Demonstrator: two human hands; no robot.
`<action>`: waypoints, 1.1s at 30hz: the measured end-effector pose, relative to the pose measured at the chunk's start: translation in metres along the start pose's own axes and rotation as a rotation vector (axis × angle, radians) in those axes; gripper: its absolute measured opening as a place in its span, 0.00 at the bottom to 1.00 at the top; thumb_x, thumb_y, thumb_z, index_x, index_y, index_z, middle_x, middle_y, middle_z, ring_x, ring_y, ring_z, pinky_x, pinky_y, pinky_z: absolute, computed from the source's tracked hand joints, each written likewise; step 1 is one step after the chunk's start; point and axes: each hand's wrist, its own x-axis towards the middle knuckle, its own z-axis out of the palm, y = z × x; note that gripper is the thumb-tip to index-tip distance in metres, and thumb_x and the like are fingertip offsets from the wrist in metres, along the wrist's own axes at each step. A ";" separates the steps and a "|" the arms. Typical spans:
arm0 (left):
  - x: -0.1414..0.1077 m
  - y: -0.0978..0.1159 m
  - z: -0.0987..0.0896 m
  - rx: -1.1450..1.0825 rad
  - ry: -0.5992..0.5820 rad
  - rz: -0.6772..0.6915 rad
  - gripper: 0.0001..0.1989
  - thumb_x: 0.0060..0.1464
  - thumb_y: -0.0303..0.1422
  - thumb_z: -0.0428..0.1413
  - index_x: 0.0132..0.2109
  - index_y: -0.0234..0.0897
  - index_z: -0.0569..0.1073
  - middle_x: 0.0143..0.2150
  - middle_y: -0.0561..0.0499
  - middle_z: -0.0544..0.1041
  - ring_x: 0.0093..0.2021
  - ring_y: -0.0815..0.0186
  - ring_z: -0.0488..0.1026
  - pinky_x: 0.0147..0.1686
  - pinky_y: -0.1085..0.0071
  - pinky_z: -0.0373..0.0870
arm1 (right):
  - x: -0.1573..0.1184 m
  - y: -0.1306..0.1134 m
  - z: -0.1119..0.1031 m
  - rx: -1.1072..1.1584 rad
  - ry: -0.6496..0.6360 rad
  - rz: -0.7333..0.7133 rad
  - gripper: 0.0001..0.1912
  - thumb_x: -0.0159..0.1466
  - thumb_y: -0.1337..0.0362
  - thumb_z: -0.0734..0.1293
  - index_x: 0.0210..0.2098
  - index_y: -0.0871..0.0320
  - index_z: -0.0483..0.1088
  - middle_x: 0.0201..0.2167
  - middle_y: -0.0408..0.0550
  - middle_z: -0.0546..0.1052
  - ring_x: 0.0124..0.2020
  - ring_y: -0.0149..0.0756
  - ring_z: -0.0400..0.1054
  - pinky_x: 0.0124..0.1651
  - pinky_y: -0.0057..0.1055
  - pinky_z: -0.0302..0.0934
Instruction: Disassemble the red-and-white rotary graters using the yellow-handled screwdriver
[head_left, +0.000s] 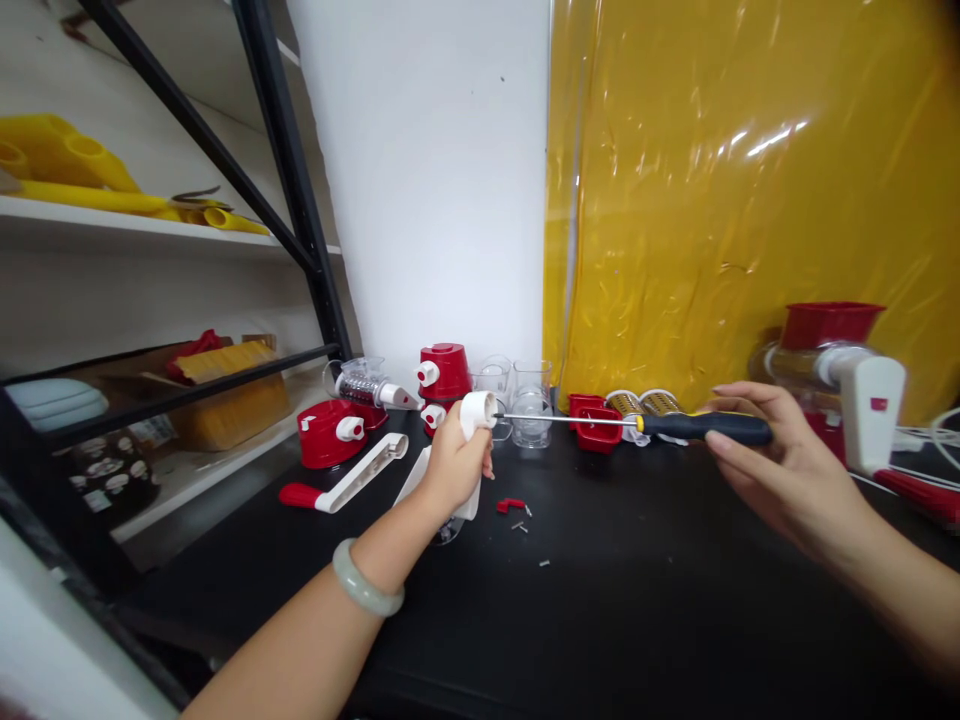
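Observation:
My left hand is closed around a white plastic grater body, its round open end turned to the right. In my right hand is the dark handle of a screwdriver, held lightly between thumb and fingers. The long shaft lies level, and its tip reaches the white part's round opening; whether it sits on a screw is hidden. Below my left hand a small red plastic piece and several small screws lie on the black table. A white crank handle with a red grip rests left of that hand.
Red grater bases, clear plastic cups, red trays and metal grating drums line the back of the table. An assembled grater stands at the right. A black-framed shelf borders the left side.

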 end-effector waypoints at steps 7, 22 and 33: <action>0.000 0.000 0.000 0.045 0.032 0.010 0.08 0.47 0.29 0.51 0.37 0.39 0.62 0.23 0.60 0.65 0.16 0.71 0.64 0.14 0.73 0.66 | -0.002 -0.001 -0.004 -0.440 -0.070 0.006 0.22 0.67 0.42 0.56 0.41 0.51 0.70 0.21 0.40 0.69 0.19 0.33 0.62 0.23 0.31 0.60; 0.002 0.000 0.000 0.011 0.060 -0.026 0.08 0.46 0.30 0.52 0.37 0.39 0.62 0.23 0.59 0.66 0.17 0.70 0.65 0.14 0.72 0.66 | -0.006 -0.003 0.005 -0.091 -0.034 0.076 0.23 0.65 0.39 0.57 0.46 0.48 0.66 0.29 0.42 0.74 0.25 0.36 0.70 0.30 0.33 0.68; 0.002 0.001 -0.001 0.010 0.045 -0.021 0.08 0.45 0.30 0.52 0.35 0.39 0.62 0.22 0.59 0.66 0.16 0.70 0.64 0.13 0.72 0.66 | 0.001 0.005 -0.006 -0.278 -0.054 -0.204 0.26 0.60 0.51 0.71 0.55 0.39 0.62 0.46 0.43 0.71 0.48 0.38 0.69 0.46 0.31 0.67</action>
